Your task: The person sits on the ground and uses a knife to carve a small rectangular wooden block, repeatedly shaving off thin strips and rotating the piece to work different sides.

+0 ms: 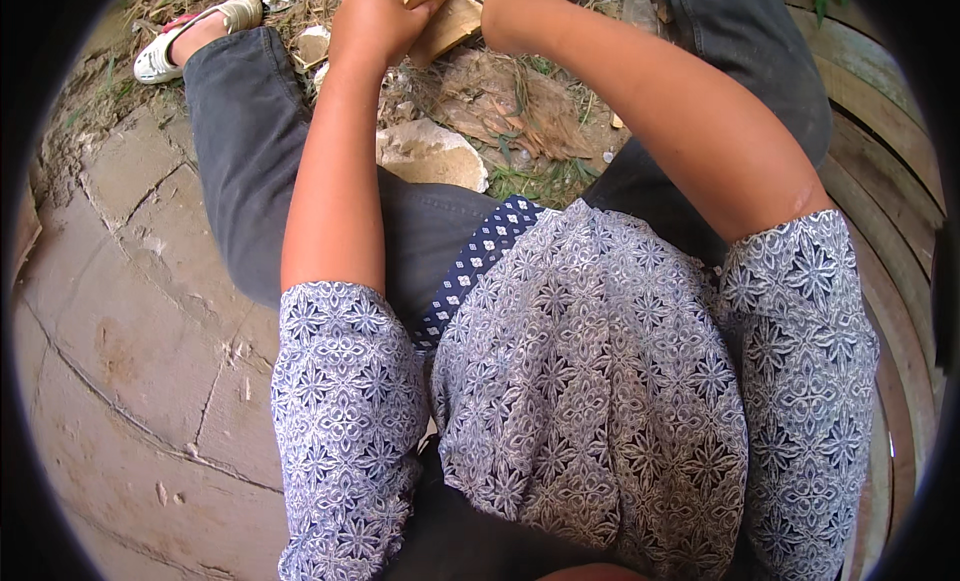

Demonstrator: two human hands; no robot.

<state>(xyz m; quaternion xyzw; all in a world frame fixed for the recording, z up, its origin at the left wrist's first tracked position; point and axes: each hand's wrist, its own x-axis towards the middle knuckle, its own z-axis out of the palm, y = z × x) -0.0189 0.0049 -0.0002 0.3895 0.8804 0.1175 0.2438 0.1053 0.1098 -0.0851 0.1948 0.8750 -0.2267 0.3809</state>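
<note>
I see wood [452, 27] top centre, between both: left hand [372, 26] clamped on it; right hand [508, 21], can't tell.

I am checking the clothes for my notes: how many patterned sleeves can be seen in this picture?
2. The left sleeve is to the left of the shirt front; the right sleeve is to its right. None seems hidden.

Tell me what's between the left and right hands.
Yellowish wood spans the gap between the left hand and the right hand, seen at the head view's top edge, which cuts it off.
</note>
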